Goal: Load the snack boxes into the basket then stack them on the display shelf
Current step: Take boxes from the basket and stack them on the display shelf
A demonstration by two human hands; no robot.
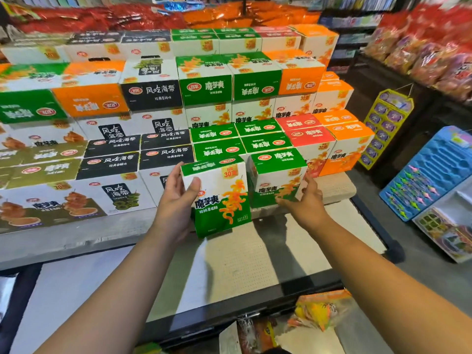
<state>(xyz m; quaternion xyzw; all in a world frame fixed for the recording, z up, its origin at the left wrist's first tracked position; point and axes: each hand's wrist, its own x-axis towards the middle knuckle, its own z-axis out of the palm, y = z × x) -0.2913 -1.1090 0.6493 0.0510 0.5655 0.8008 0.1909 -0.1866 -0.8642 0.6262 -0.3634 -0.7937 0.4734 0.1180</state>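
Observation:
My left hand [178, 200] grips a green and white snack box [219, 198] by its left side and holds it tilted, just above the shelf's front edge. My right hand [306, 200] holds a second green and white snack box [278, 180] by its right side, standing on the display shelf [337, 187]. The two boxes are side by side, nearly touching. Behind them rise stepped stacks of green [217, 135], black [163, 94], orange [350, 146] and red boxes [310, 135]. No basket is in view.
A white perforated lower shelf [237, 267] lies in front of me, with a dark rail [229, 312] at its near edge. Snack packets [316, 310] sit below the rail. A blue toy card [429, 175] and bagged goods [434, 57] stand at the right.

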